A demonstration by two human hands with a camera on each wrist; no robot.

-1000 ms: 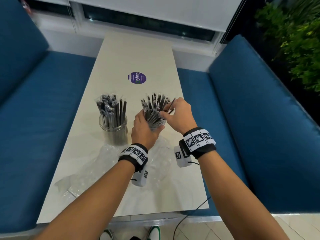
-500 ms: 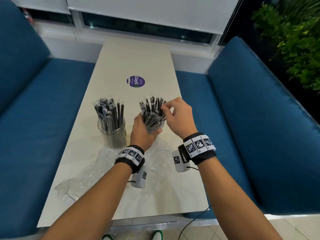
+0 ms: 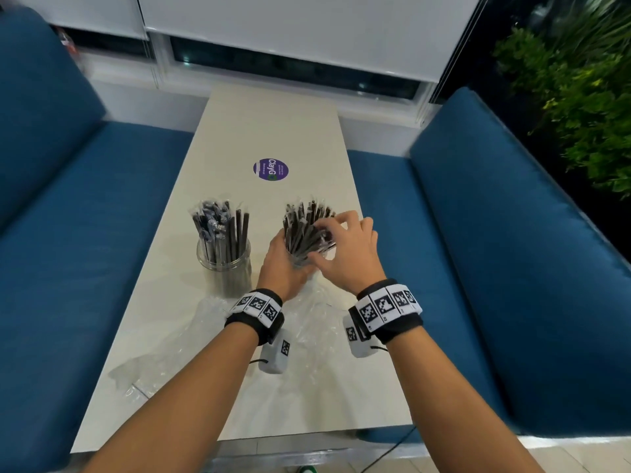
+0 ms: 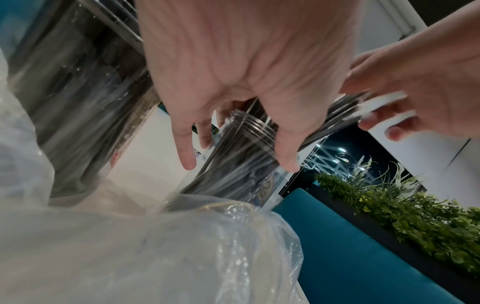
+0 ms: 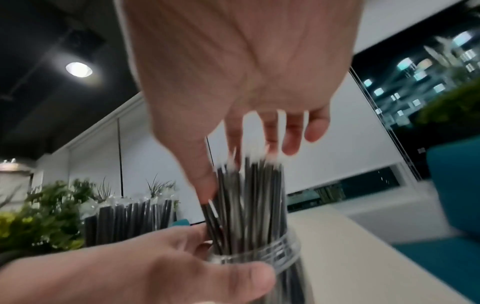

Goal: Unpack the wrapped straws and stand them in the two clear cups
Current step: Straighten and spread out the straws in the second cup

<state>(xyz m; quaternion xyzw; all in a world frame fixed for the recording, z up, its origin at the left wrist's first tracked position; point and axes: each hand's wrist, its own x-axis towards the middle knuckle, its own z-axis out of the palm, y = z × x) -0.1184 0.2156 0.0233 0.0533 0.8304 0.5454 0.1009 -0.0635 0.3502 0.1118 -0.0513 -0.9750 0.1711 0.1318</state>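
Two clear cups stand on the pale table (image 3: 273, 124). The left cup (image 3: 223, 268) holds a bunch of wrapped dark straws (image 3: 222, 227). My left hand (image 3: 283, 271) grips the right cup (image 4: 244, 164) near its ribbed rim, thumb on one side and fingers on the other. The straws in that cup (image 3: 304, 227) fan out and lean right. My right hand (image 3: 333, 238) hovers over them with fingers spread and nearly straight, touching their tops (image 5: 254, 164). Its thumb lies against the bundle's near side. Most of the right cup is hidden by my hands in the head view.
Crumpled clear plastic wrap (image 3: 177, 336) lies on the table under and left of my wrists. A round purple sticker (image 3: 271, 169) sits farther back. Blue benches (image 3: 85, 233) (image 3: 512, 268) flank the table, and green plants (image 3: 587, 97) stand at the right.
My right hand has uncurled from its hold on the straws and now spreads its fingers over their tops. The left hand stays round the cup. The bundle has settled lower in the cup.
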